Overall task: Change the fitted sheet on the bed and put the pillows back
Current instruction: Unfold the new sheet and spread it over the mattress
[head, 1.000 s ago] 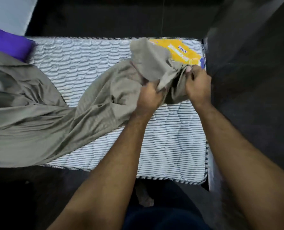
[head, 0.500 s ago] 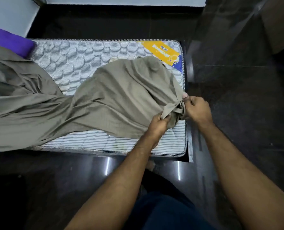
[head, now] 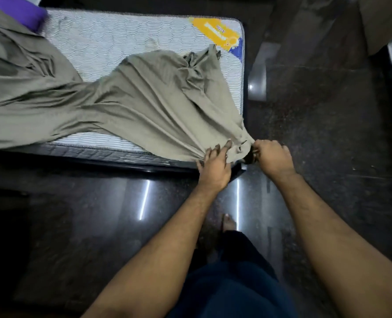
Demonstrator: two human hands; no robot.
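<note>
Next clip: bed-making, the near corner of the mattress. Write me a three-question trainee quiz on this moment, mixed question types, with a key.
1. True or false: the grey-green sheet already covers the whole mattress.
2. Multiple choice: where is the right hand working? A) at the purple pillow, B) at the near right corner of the mattress, C) on the floor.
3. Short answer: what lies at the far left end of the mattress, partly under the sheet?

Key
1. False: striped mattress top shows bare along the far side and at the yellow label.
2. B: it grips bunched sheet at that corner, while the left hand rests on the sheet beside it, fingers spread.
3. A purple pillow.
</note>
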